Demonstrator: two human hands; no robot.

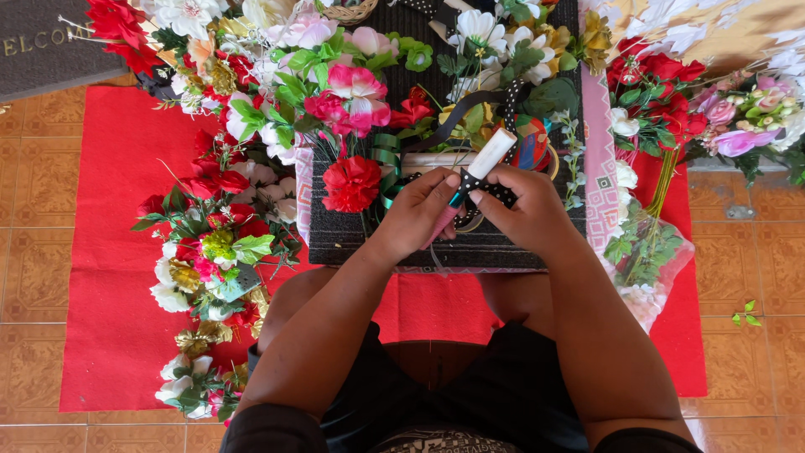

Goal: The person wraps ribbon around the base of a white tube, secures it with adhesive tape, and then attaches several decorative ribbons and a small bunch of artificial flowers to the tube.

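My left hand (pixel 417 214) and my right hand (pixel 524 205) meet over a dark foam block (pixel 344 239). Together they hold a slim tool with a white tip (pixel 490 153), a teal middle and a pink grip (pixel 438 228). A black ribbon with white dots (pixel 495 195) is pressed under my right fingers. It trails up over the block (pixel 510 105). A red carnation (pixel 351 183) stands stuck in the foam just left of my left hand.
Artificial flowers lie all around: red, white and gold ones at left (pixel 210 252), pink and white ones at top (pixel 335 75), red roses at right (pixel 658 84). A red mat (pixel 117 277) covers the tiled floor (pixel 755 277). A grey doormat (pixel 42 42) lies top left.
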